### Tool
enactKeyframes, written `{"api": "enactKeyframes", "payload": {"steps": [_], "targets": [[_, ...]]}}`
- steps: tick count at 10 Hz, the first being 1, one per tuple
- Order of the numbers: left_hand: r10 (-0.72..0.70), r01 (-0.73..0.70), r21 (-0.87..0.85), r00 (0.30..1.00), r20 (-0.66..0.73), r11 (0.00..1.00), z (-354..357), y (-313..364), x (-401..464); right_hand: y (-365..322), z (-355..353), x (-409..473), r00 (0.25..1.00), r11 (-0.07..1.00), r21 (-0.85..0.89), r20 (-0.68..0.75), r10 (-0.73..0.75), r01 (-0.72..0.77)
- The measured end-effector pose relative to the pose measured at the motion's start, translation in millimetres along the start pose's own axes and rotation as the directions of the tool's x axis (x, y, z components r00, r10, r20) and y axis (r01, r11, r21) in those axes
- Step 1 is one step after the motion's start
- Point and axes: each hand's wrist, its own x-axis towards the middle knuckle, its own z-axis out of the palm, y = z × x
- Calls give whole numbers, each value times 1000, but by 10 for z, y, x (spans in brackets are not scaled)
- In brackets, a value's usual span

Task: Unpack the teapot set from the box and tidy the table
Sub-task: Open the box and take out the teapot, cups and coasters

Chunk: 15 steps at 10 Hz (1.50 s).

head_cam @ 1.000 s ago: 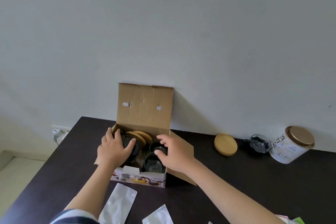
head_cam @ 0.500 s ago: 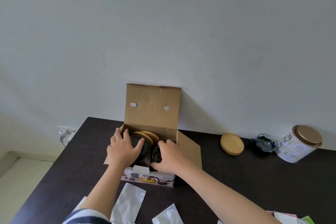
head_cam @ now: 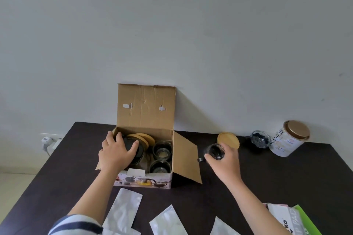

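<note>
The open cardboard box (head_cam: 172, 160) stands on the dark worktop (head_cam: 305, 177) with its lid up against the wall. Inside the box, at its left side, lies the dark teapot (head_cam: 138, 151), and the left hand (head_cam: 114, 153) rests over it with the fingers curved around its top. Behind the teapot, still in the box, two wooden lids (head_cam: 144, 138) lean. At the right side of the box two glass cups (head_cam: 162, 149) stand one behind the other. To the right of the box, outside its side flap, the right hand (head_cam: 224, 160) grips one more glass cup (head_cam: 215, 151) just above the worktop. Just behind this hand a round wooden lid (head_cam: 228, 139) lies on the worktop; further right of the box are a small glass piece (head_cam: 259, 138) and a white tin (head_cam: 288, 138). In front of the box lie some silver pouches (head_cam: 124, 210).
</note>
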Motion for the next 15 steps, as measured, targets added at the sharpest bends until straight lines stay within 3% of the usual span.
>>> {"api": "enactKeyframes", "payload": {"steps": [2, 3, 8, 11, 12, 13, 14, 15], "targets": [[0, 0, -4, 1000, -1, 1000, 19, -5, 5, 855, -392, 163, 958, 918, -274, -91, 272, -287], [0, 0, -2, 1000, -4, 1000, 20, -3, 2, 1032, -544, 312, 946, 896, -303, -139, 294, -324], [-9, 10, 9, 1000, -19, 1000, 36, -5, 17, 1255, -811, 1238, 924, 862, -337, -188, 334, -380], [-7, 7, 2, 1000, -25, 1000, 42, -5, 29, 1195, -792, 1318, 902, 835, -341, -198, 384, -431], [-12, 12, 2, 1000, -23, 1000, 33, -4, 15, 1145, -760, 1191, 904, 804, -413, -224, 365, -427], [-12, 12, 4, 1000, -19, 1000, 27, 14, 15, 998, -554, 962, 968, 830, -513, -219, 121, -220], [-14, 14, 3, 1000, -16, 1000, 19, 8, 13, 669, -195, 653, 967, 893, -425, -132, -220, 145], [-10, 10, 5, 1000, -14, 1000, 22, -3, 10, 152, 195, 305, 909, 887, -219, -3, -418, 407]]}}
